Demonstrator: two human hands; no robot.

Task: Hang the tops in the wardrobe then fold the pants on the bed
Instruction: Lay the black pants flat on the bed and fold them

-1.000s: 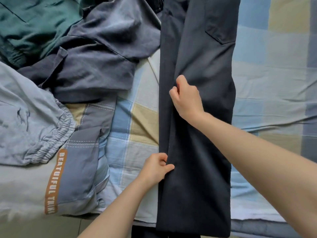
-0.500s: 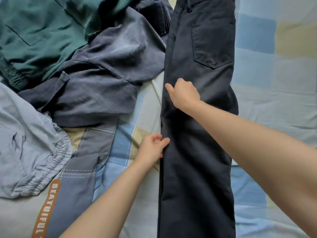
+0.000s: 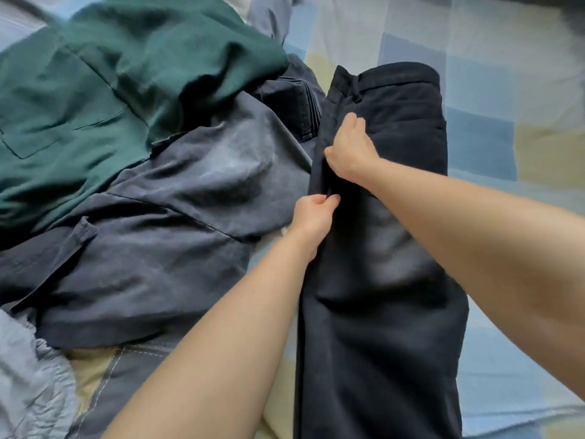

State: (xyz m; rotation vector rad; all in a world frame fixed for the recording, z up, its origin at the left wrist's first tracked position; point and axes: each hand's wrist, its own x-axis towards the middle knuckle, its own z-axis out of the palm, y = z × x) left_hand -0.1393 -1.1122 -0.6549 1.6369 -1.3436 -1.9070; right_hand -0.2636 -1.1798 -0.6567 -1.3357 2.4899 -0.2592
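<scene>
A pair of dark navy pants (image 3: 389,280) lies lengthwise on the checked bed sheet (image 3: 506,147), folded leg on leg, waistband at the far end. My left hand (image 3: 313,213) pinches the left edge of the pants about a third of the way down from the waistband. My right hand (image 3: 348,150) grips the same edge a little higher, just below the waistband, fingers curled round the fabric.
To the left lies a heap of clothes: a green garment (image 3: 120,99) at the back, a slate-blue garment (image 3: 164,232) in front of it, a dark folded piece (image 3: 294,103) beside the pants, light grey fabric (image 3: 25,375) at the near left.
Both hands have slid up the left edge of the pants toward the waistband. The view has shifted so the waistband now shows.
</scene>
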